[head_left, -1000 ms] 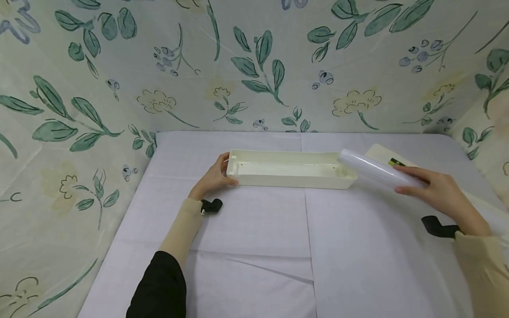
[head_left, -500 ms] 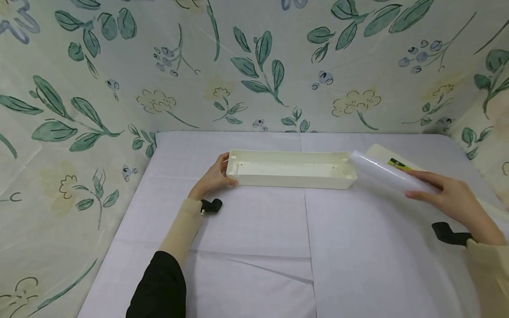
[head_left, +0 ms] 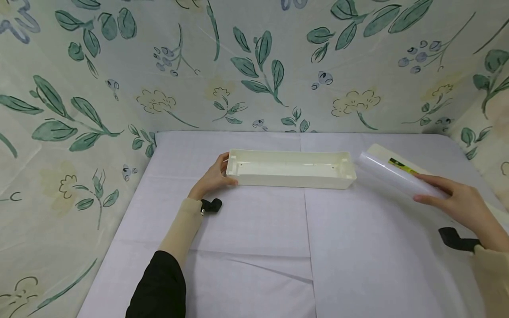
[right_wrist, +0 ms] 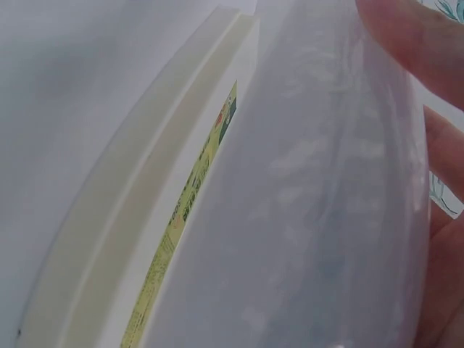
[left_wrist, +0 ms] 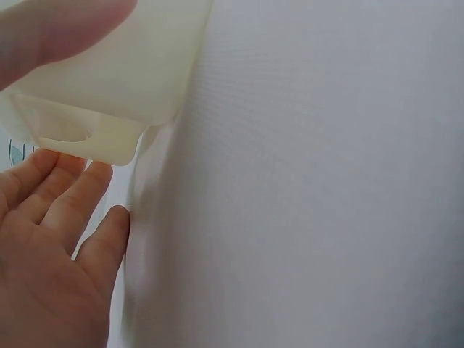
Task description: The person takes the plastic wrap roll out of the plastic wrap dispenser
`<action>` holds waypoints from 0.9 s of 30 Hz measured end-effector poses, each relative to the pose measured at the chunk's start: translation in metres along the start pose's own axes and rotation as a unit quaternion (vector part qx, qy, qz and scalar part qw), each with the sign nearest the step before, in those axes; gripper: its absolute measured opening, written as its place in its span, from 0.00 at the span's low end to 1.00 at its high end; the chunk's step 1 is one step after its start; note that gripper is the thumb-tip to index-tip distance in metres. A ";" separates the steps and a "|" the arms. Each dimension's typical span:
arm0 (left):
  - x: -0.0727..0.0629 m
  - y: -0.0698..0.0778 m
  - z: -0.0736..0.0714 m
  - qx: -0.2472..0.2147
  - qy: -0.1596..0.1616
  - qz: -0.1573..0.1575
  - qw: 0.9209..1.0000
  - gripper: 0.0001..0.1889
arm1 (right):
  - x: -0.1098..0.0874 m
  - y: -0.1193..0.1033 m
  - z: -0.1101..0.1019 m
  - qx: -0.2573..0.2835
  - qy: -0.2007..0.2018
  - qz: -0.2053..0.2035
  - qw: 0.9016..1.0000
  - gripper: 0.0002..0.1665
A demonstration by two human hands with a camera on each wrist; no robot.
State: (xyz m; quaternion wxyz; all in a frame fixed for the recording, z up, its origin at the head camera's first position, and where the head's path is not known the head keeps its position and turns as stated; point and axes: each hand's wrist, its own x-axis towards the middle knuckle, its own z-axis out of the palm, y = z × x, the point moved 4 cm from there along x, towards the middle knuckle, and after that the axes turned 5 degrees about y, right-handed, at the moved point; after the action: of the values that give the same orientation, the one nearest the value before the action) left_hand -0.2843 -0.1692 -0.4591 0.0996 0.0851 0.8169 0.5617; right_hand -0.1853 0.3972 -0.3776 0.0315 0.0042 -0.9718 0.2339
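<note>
A long, shallow cream plastic box [head_left: 292, 181] sits with its open side up near the middle of the table. At its left end my left hand [head_left: 212, 177] holds on, thumb at the front corner and fingers at the end. The left wrist view shows the box's end wall [left_wrist: 109, 138] with a slot in it, fingertips touching there. My right hand [head_left: 463, 203] grips a roll of clear plastic wrap [head_left: 397, 173], tilted, its far end just right of the box and apart from it. In the right wrist view the wrap roll [right_wrist: 290, 188] fills the middle, thumb over its edge.
Behind the roll lies a cream lid-like piece [head_left: 379, 152] bearing a yellow-green label [head_left: 402, 165]; the roll and hand partly cover it. A white cloth [head_left: 246, 265] with creases covers the table, and a floral curtain [head_left: 238, 66] hangs along the back and sides.
My right hand has moved right and slightly toward me with the roll, away from the box, so more of the label shows. The left hand and box stay put.
</note>
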 end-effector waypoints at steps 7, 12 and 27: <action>0.000 0.000 0.000 0.000 0.000 0.001 1.000 0.55 | -0.002 0.006 0.001 -0.010 -0.005 0.017 1.000 0.45; 0.001 0.000 0.000 0.002 0.002 -0.002 1.000 0.55 | -0.004 0.013 0.007 -0.004 -0.013 0.030 0.999 0.45; 0.001 -0.001 0.000 0.000 0.004 -0.006 1.000 0.55 | -0.007 0.026 0.025 -0.020 -0.021 0.014 0.999 0.46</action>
State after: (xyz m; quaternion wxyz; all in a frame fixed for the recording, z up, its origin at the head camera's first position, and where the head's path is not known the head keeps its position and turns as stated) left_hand -0.2850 -0.1694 -0.4598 0.0997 0.0785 0.8179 0.5612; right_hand -0.1805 0.4084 -0.4121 0.0081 -0.0048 -0.9766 0.2147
